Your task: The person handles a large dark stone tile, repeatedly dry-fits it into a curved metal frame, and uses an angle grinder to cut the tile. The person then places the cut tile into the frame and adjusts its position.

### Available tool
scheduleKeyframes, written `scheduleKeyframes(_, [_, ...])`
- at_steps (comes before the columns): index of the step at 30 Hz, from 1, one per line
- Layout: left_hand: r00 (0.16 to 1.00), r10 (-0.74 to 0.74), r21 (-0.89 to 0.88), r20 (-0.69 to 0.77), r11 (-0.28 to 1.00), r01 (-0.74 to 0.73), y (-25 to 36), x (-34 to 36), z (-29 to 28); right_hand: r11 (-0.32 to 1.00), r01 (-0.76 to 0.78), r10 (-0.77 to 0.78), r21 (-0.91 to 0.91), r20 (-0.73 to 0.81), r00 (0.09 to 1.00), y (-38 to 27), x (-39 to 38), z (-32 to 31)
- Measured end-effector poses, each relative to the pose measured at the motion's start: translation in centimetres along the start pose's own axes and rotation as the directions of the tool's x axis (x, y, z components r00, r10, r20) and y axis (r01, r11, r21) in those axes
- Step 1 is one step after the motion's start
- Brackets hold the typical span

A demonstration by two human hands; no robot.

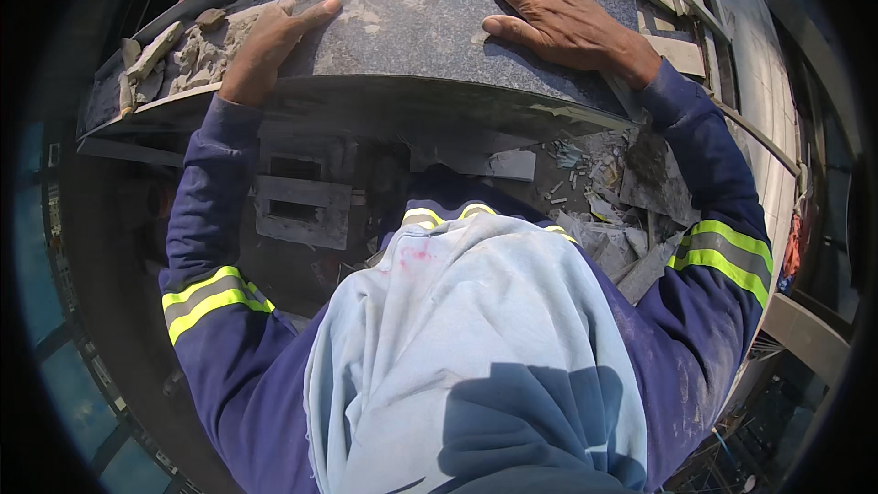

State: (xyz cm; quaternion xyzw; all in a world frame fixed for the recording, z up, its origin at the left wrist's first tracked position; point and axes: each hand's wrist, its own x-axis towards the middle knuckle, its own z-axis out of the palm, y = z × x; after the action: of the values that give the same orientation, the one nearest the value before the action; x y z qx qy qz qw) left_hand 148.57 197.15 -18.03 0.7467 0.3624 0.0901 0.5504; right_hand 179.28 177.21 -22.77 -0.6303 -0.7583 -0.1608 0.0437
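"Head view: where's the speckled grey slab?"

"At the top, in front of the person, under both hands."

"And the fingers?"

"The right hand lies flat on it, fingers spread, grasping nothing. The left hand lays its thumb over the left edge; its other fingers are hidden, so I can't tell whether they grip."

"Nearby?"

"Mortar chunks just beside the left hand."
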Motion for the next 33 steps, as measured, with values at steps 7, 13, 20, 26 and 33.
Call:
scheduleKeyframes(7, [0.990, 0.103, 0.130, -0.097, 0.987, -0.090, -3.4, -6.1, -3.9, 0.984, 0.027, -0.008, 0.177, -0.112, 0.994, -8.5, 1.4, -6.9])
scheduleKeyframes(13, [0.994, 0.064, 0.146, -0.092, 0.988, -0.050, -4.8, -6.4, -4.4, 0.985, 0.020, 0.000, 0.169, -0.116, 0.993, -14.1, 1.2, -9.4])
scheduleKeyframes(20, [0.997, 0.068, 0.110, -0.039, 0.992, -0.063, -4.2, -6.1, -4.9, 0.995, -0.039, 0.045, 0.093, -0.057, 0.997, -18.7, 1.7, -9.0])
scheduleKeyframes(26, [0.995, 0.103, 0.017, -0.021, 0.995, -0.102, -4.3, -4.5, -6.0, 0.988, -0.103, 0.090, 0.117, 0.108, 0.990, -18.2, 4.0, -6.5])
scheduleKeyframes(33, [0.997, 0.029, -0.003, 0.076, 1.000, -0.029, -4.0, -4.2, -7.9, 0.980, -0.101, 0.078, 0.170, 0.138, 0.987, -17.8, 4.7, -6.4])
